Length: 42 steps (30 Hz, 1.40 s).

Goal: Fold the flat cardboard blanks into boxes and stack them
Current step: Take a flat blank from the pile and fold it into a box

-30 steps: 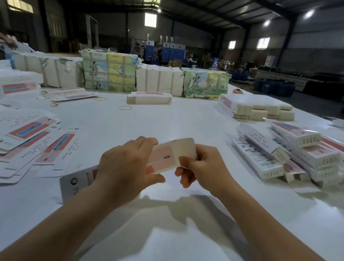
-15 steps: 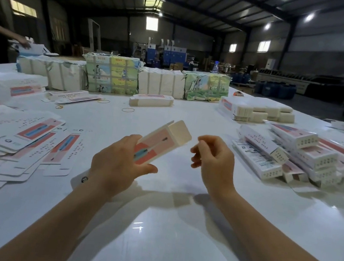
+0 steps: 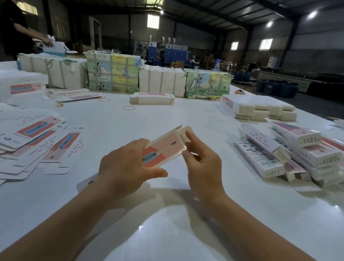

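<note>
Spreading across the left of the white table [image 3: 152,251], a fan of flat blanks [image 3: 18,140] waits to be folded. Just right of it, above the table's middle, the left hand [image 3: 126,168] grips the near half of a partly formed box [image 3: 165,146], fingers and thumb curled around its body, its far end tilted up and away. Half a second ago the right hand hung apart from the carton with nothing in it; now the right hand [image 3: 201,168] has come back in, and its fingertips [image 3: 190,136] pinch the end flap [image 3: 185,132] at the box's far end. That suggests the end is being tucked shut, so this box is probably nearly finished. Farther right, well apart from both hands, lies the stack of finished boxes [image 3: 297,157] where it should go.
</note>
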### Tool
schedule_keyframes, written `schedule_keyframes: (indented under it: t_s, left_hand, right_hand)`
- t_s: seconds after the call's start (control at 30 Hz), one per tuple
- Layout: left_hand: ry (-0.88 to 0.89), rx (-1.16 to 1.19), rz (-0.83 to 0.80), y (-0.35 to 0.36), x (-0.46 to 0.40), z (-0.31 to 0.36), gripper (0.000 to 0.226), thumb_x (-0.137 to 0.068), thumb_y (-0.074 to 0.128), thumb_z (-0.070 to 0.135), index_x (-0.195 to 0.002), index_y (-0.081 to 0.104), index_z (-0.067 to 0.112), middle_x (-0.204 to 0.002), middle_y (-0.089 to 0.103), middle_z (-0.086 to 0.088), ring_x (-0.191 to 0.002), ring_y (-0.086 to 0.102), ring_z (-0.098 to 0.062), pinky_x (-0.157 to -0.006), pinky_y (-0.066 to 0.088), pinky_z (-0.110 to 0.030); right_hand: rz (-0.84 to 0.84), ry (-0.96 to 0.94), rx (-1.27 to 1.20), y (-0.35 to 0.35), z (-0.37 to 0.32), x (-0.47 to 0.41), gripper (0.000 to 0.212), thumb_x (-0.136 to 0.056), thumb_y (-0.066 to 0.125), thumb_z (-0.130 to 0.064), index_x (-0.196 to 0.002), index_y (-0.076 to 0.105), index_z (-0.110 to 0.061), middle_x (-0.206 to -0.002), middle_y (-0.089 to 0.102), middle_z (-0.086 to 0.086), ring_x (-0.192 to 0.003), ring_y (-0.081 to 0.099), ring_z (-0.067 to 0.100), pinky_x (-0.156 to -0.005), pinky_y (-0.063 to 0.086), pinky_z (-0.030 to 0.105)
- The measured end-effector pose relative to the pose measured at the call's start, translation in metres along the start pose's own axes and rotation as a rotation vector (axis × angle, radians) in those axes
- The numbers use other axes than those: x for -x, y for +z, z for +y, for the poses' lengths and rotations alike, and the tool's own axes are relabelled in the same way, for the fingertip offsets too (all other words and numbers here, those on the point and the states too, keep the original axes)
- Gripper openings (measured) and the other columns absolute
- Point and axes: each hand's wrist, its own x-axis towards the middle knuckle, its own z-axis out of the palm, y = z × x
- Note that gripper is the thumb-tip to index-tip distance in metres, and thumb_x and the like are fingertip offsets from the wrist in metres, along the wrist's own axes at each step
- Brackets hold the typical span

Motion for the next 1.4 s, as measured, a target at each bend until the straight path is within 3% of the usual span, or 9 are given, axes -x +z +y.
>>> schedule_keyframes:
  t_s: [0.27, 0.43, 0.63, 0.83, 0.93, 1.03, 1.17, 1.27, 1.4]
  left_hand:
    - [0.055, -0.117, -0.02, -0.004, 0.002, -0.005, 0.067, -0.067, 0.063, 0.069, -0.122, 0.045, 0.034, -0.114, 0.058, 0.012, -0.078, 0.056, -0.01, -0.07, 0.054, -0.027]
    - [0.034, -0.148, -0.01, -0.004, 0.006, -0.004, 0.069, -0.069, 0.063, 0.069, -0.124, 0.044, 0.033, -0.114, 0.057, 0.012, -0.083, 0.057, -0.011, -0.072, 0.055, -0.03]
    - [0.022, -0.162, 0.014, 0.003, 0.002, 0.005, 0.071, -0.07, 0.057, 0.074, -0.124, 0.044, 0.03, -0.113, 0.057, 0.011, -0.086, 0.058, -0.011, -0.073, 0.053, -0.029]
    - [0.031, -0.086, 0.007, 0.002, 0.002, 0.005, 0.072, -0.068, 0.055, 0.074, -0.125, 0.045, 0.031, -0.111, 0.057, 0.012, -0.082, 0.058, -0.012, -0.069, 0.053, -0.025]
    - [0.069, -0.053, -0.013, 0.001, 0.004, 0.006, 0.064, -0.071, 0.061, 0.069, -0.122, 0.047, 0.033, -0.098, 0.049, 0.018, -0.077, 0.056, -0.01, -0.063, 0.047, -0.02]
    - [0.091, -0.054, -0.062, 0.002, 0.006, 0.007, 0.061, -0.071, 0.061, 0.069, -0.118, 0.047, 0.033, -0.097, 0.047, 0.019, -0.074, 0.056, -0.009, -0.061, 0.046, -0.017]
    - [0.062, -0.107, -0.059, 0.004, 0.006, 0.009, 0.057, -0.073, 0.058, 0.07, -0.113, 0.045, 0.032, -0.094, 0.047, 0.018, -0.069, 0.053, -0.007, -0.055, 0.038, -0.014]
    - [0.04, -0.173, -0.046, 0.006, 0.005, 0.01, 0.056, -0.074, 0.053, 0.072, -0.112, 0.042, 0.032, -0.095, 0.045, 0.018, -0.07, 0.051, -0.009, -0.051, 0.029, -0.012]
    - [0.04, -0.214, -0.035, 0.006, 0.006, 0.007, 0.052, -0.077, 0.053, 0.07, -0.11, 0.043, 0.031, -0.1, 0.053, 0.014, -0.074, 0.051, -0.01, -0.055, 0.034, -0.017]
  right_hand:
    - [-0.145, -0.091, 0.145, -0.006, 0.001, -0.004, 0.065, -0.088, 0.05, 0.008, -0.145, 0.03, -0.016, -0.139, 0.039, -0.001, -0.115, 0.051, 0.016, -0.076, 0.047, 0.008]
    - [-0.126, -0.073, 0.138, -0.002, 0.003, 0.0, 0.055, -0.09, 0.052, 0.007, -0.14, 0.042, -0.013, -0.119, 0.059, -0.002, -0.102, 0.057, 0.013, -0.083, 0.05, 0.015]
    - [-0.098, 0.081, -0.009, 0.007, -0.001, 0.003, 0.058, -0.088, 0.048, 0.009, -0.137, 0.048, -0.021, -0.11, 0.052, -0.033, -0.103, 0.056, -0.004, -0.087, 0.05, 0.014]
    - [0.065, 0.011, 0.161, -0.007, -0.002, -0.011, 0.065, -0.087, 0.065, -0.02, -0.143, 0.034, -0.027, -0.14, 0.039, -0.007, -0.129, 0.036, 0.011, -0.104, 0.038, 0.03]
    - [-0.048, 0.345, -0.124, -0.014, -0.001, -0.018, 0.084, -0.081, 0.072, -0.018, -0.147, 0.02, -0.027, -0.134, 0.044, -0.002, -0.121, 0.044, 0.017, -0.1, 0.039, 0.037]
    - [-0.189, 0.577, -0.489, -0.017, 0.001, -0.021, 0.053, -0.082, 0.067, -0.002, -0.129, 0.045, -0.008, -0.111, 0.062, 0.014, -0.099, 0.065, 0.028, -0.09, 0.052, 0.044]
    - [-0.097, 0.175, 0.042, -0.009, 0.002, -0.01, 0.009, -0.088, 0.063, -0.012, -0.096, 0.058, -0.012, -0.088, 0.064, 0.004, -0.078, 0.065, 0.012, -0.069, 0.053, 0.017]
    - [-0.137, -0.049, 0.458, 0.0, 0.002, 0.001, 0.021, -0.099, 0.046, -0.022, -0.117, 0.054, -0.017, -0.091, 0.057, -0.006, -0.071, 0.054, 0.006, -0.056, 0.039, 0.004]
    - [-0.165, -0.077, 0.476, 0.004, 0.001, 0.005, 0.024, -0.101, 0.038, -0.028, -0.119, 0.053, -0.021, -0.091, 0.057, -0.009, -0.073, 0.054, 0.006, -0.057, 0.037, 0.006]
